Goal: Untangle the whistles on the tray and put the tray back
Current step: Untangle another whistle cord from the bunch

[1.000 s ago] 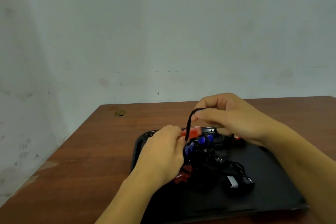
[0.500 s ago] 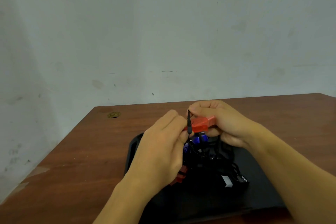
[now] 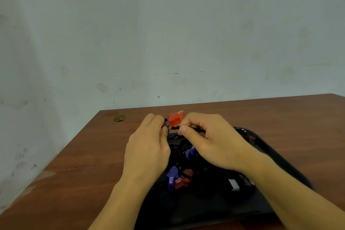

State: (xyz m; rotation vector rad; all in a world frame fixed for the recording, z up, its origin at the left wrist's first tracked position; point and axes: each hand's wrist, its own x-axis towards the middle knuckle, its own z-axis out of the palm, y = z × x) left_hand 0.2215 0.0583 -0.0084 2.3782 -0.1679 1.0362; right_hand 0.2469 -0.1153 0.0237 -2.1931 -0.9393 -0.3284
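a: where are the hands?
b: both are raised over the far end of the black plastic tray (image 3: 265, 142), which sits on the brown wooden table (image 3: 78, 158). the left hand (image 3: 147, 151) has its grip pinched shut on a small black cord stopper (image 3: 166, 123) at the end of a translucent red plastic whistle (image 3: 175, 120)

a: and the right?
b: the right hand (image 3: 211, 142) has its grip closed too, thumb and forefinger pinching the thin black cord (image 3: 175, 127) just beside that stopper. the red whistle pokes up between the two hands, touching both

a: the rest of the whistles?
b: still in a heap on the tray under the hands. a blue plastic whistle (image 3: 172, 176) lies touching a dark red plastic whistle (image 3: 183, 178), a second blue one (image 3: 190, 151) shows partly under the right hand, and a white piece (image 3: 233, 184) sits near the right wrist. black cords run among them; which cord belongs to which whistle i cannot tell

a: anything else on the table?
b: a small round hole (image 3: 119, 118) near the far left corner, well apart from the tray
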